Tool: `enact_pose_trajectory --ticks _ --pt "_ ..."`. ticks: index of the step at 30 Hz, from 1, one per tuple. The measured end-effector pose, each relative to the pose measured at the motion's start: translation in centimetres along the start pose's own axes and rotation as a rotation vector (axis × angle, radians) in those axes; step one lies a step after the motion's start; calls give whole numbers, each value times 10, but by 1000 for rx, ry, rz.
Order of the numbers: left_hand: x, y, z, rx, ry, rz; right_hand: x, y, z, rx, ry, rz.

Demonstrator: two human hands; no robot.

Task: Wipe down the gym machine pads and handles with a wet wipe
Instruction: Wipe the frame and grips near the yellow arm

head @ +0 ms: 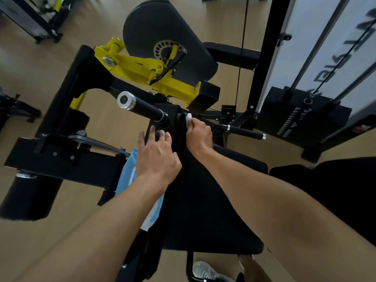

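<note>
Black padding covers the seat pad (203,200) of the gym machine, and both bare arms reach over it. The right hand (198,135) sits at the far end of the seat pad, with its fingers curled tight around a small white wet wipe (188,117). Only a little bit of the wipe pokes out past the fingers, and it touches the dark edge of the pad there. The left hand (156,153) rests just beside the right one, on the left side of the seat pad, with its fingers straight and spread, holding nothing. A black handle (140,106) with a shiny silver cap sticks out just past the left hand. Another black handle (244,133) sticks out beside the right hand. A light blue packet (130,169) lies under the left wrist, by the seat pad's left edge. Yellow metal parts (146,68) stand farther away, beyond the seat pad. A grey shoe (205,271) shows on the floor near the pad's close end.
</note>
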State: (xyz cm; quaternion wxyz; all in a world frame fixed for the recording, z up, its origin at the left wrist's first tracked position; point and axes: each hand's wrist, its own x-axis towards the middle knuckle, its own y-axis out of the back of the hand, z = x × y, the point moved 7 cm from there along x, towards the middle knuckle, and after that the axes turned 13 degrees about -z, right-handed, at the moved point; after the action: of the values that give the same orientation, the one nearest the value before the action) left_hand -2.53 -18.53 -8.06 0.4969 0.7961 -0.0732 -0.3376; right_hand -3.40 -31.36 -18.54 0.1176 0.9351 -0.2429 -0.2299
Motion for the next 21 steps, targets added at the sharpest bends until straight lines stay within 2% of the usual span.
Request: enact_pose_trajectory --ticks 4,8,9,11,13,15,18,21 --pt "4 5 3 19 26 -28 -39 -19 9 -174 37 -68" --pt "-1 4 -6 -42 -29 -192 -101 -41 21 -253 92 -176" --pt "-4 9 -9 -53 -50 -185 -115 -47 23 -269 98 -200" --pt "-18 33 -12 -186 -94 25 -142 -58 26 -299 105 -215" --pt "-50 62 -13 -525 -157 314 -165 -69 31 -320 95 -211" --pt "-96 77 -11 -802 -260 529 -187 -82 38 -329 67 -204" --pt "-183 64 -8 -904 -457 826 -224 -98 46 -311 17 -182" --pt "-259 -5 -16 -942 -584 948 -261 -116 56 -68 10 -157"
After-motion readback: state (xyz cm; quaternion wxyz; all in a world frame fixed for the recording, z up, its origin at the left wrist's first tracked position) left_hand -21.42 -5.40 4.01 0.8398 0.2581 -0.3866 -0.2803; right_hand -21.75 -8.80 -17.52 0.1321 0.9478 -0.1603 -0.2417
